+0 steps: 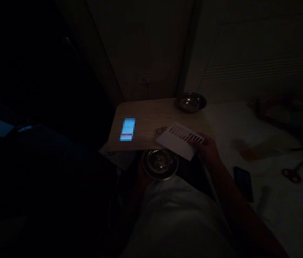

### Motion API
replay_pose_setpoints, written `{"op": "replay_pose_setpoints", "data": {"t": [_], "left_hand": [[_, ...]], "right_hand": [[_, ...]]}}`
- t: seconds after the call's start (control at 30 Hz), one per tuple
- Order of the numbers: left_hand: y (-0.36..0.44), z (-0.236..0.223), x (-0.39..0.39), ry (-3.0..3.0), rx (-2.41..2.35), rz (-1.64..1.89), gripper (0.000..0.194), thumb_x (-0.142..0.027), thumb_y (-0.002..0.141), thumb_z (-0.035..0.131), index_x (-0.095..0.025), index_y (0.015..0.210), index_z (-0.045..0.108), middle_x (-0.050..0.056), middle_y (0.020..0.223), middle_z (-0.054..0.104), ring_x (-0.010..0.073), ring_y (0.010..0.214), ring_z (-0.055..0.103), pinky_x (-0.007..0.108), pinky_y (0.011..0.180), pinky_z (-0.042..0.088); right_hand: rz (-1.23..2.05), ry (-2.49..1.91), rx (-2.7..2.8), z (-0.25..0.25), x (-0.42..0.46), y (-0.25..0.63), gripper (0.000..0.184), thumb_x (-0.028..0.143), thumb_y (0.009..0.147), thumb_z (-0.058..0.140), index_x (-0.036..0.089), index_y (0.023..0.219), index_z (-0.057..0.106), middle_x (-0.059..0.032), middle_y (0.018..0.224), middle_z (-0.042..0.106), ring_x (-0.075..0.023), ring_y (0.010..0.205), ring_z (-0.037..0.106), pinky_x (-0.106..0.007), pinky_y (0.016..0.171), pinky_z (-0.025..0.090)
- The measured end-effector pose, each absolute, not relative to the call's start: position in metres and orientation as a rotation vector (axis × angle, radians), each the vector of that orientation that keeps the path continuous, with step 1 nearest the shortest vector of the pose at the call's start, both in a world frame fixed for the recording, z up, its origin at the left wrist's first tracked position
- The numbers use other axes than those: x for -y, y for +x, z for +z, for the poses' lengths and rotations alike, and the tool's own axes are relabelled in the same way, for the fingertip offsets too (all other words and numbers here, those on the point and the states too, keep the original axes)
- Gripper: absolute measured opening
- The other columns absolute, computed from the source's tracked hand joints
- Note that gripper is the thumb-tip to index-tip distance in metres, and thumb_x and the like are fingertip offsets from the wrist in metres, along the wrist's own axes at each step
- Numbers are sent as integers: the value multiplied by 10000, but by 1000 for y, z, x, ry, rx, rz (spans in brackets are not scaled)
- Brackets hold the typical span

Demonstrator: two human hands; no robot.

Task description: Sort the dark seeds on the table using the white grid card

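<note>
My right hand (208, 149) is closed on the near right edge of a flat white slotted sheet (178, 145), with a row of openings along its far side. The sheet is tilted, its left end on or just above the wooden tabletop (146, 111). Beside that end lies a small heap of dark and pale bits (159, 131). My left hand (144, 175), mostly in shadow, grips the left side of a round metal bowl (175, 171) just below the table's front edge. Some pale bits show inside the bowl, too dim to name.
A second metal bowl (191, 103) stands at the table's back right corner. A lit phone (128, 129) lies at the left. On the white surface to the right are a dark phone (243, 183) and scissors (291, 175). A wall outlet (144, 79) is behind the table.
</note>
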State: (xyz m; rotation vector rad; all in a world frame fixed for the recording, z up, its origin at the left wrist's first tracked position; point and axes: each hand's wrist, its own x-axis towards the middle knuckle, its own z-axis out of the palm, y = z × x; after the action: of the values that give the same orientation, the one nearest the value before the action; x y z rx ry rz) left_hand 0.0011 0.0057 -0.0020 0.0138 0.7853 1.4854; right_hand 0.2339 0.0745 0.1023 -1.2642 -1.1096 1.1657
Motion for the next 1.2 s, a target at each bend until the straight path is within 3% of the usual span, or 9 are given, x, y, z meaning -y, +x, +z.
{"op": "replay_pose_setpoints", "data": {"t": [0.17,0.3,0.43,0.63,0.9,1.2], "left_hand": [[0,-1,-6,9,-792,1451,371,-416,804,534,-219,1103,629,50,1179,628,256,1247,436,426,1045,320],[2,1,-2,44,-844,1505,363,-403,789,555,-246,1109,625,38,1176,630,243,1260,421,407,1051,314],[3,5,-3,116,-878,1526,359,-395,783,564,-220,1088,636,49,1151,642,258,1249,433,423,1045,320],[1,5,-4,109,-910,1551,323,-351,782,569,-224,1070,643,45,1108,662,243,1257,425,400,1056,308],[2,8,-7,68,-845,1463,361,-377,795,543,-203,1098,635,59,1154,642,267,1243,439,422,1042,330],[-3,-2,-7,25,-839,1454,312,-351,807,536,-180,1039,657,65,1109,661,260,1213,472,419,1032,340]], "right_hand": [[1280,-1124,951,92,-82,239,331,399,645,710,194,893,631,-69,898,695,-226,783,653,-362,712,518],[1209,-1052,927,92,-88,241,357,412,700,669,238,1001,589,-50,1013,672,-221,909,640,-373,804,512],[1208,-1055,903,94,-92,244,376,387,698,676,252,1031,569,-37,1008,669,-212,880,645,-372,795,516],[1261,-1102,886,94,-97,253,451,249,557,768,222,978,608,-34,977,680,-187,839,641,-325,762,506],[1247,-1244,1325,84,-108,253,367,290,533,762,170,853,627,-13,751,678,-159,683,611,-285,635,489],[1214,-1198,1406,76,-146,242,300,290,548,748,195,794,605,16,717,648,-128,622,577,-276,592,489]]}}
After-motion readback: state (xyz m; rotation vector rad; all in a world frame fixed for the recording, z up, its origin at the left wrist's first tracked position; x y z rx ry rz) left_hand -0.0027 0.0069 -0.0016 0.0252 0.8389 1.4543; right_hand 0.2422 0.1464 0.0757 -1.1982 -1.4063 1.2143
